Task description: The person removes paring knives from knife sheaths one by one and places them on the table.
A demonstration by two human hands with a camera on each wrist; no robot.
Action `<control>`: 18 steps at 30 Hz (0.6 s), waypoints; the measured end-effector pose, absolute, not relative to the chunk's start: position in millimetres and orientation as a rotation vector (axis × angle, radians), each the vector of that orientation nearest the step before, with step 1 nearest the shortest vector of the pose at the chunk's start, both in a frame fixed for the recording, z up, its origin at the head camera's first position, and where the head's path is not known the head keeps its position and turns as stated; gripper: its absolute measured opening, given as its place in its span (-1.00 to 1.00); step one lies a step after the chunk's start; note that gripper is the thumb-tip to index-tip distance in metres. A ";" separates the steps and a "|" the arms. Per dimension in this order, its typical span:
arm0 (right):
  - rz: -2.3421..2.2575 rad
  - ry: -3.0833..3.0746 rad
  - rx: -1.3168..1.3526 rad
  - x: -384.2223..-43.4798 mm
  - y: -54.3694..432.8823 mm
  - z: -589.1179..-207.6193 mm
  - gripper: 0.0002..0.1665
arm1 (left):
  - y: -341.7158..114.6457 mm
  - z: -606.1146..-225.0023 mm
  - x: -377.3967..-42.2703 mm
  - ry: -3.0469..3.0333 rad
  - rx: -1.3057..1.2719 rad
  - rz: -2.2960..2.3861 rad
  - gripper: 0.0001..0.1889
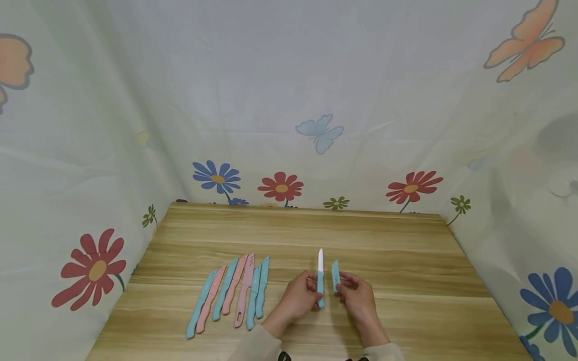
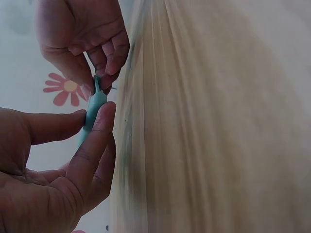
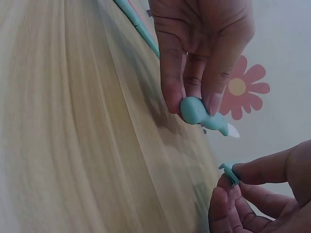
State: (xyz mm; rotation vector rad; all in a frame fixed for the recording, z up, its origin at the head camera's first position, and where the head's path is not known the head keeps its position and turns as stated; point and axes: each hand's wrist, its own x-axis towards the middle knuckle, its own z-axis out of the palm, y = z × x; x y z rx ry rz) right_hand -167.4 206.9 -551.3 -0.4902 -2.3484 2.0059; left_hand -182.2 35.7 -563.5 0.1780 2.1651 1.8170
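Observation:
My left hand pinches the teal handle of a small knife, whose bare pale blade points away from me. Just to its right, my right hand holds a teal blade sheath between thumb and fingers. A narrow gap separates knife and sheath in the head view. In the right wrist view the knife handle shows its rounded end, and the sheath is seen end-on with its slot. The left wrist view has the handle between the left thumb and fingers.
Left of my hands, several sheathed knives lie in a slanted row on the wooden table, among them a teal knife and a pink knife. A white curtain printed with flowers and butterflies encloses the table's back and sides.

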 end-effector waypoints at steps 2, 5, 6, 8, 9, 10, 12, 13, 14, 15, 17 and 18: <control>1.985 -2.363 -0.499 -167.8 207.4 -552.0 -0.55 | 38.6 -563.3 -184.2 2.183 0.170 1.814 -0.59; 1.949 -2.386 -0.503 -168.1 208.1 -552.7 -0.56 | 42.9 -564.0 -187.4 2.223 0.171 1.793 -0.58; 1.941 -2.392 -0.504 -168.4 208.2 -552.7 -0.56 | 44.3 -564.3 -188.4 2.231 0.169 1.786 -0.58; 1.923 -2.404 -0.501 -168.7 208.6 -552.4 -0.56 | 46.9 -565.5 -190.3 2.260 0.171 1.761 -0.57; 1.911 -2.410 -0.503 -168.9 209.0 -552.2 -0.56 | 48.1 -566.2 -191.3 2.274 0.172 1.744 -0.57; 1.901 -2.417 -0.507 -169.3 209.3 -552.1 -0.56 | 49.0 -566.7 -192.2 2.287 0.173 1.729 -0.58; 1.867 -2.442 -0.501 -170.6 210.3 -552.5 -0.56 | 51.1 -567.8 -194.1 2.324 0.183 1.696 -0.58; 1.841 -2.459 -0.499 -171.2 211.0 -552.9 -0.57 | 52.0 -567.8 -195.1 2.355 0.193 1.673 -0.58; 1.817 -2.477 -0.500 -172.0 211.6 -553.5 -0.57 | 53.0 -568.0 -196.2 2.384 0.198 1.646 -0.59; 1.794 -2.494 -0.498 -172.9 212.2 -554.2 -0.58 | 53.8 -567.3 -197.1 2.403 0.208 1.631 -0.60; 1.756 -2.521 -0.494 -174.7 213.0 -555.5 -0.59 | 55.8 -566.8 -199.1 2.476 0.231 1.576 -0.62; 1.741 -2.532 -0.495 -175.5 213.4 -556.1 -0.59 | 56.9 -566.2 -200.1 2.507 0.241 1.551 -0.64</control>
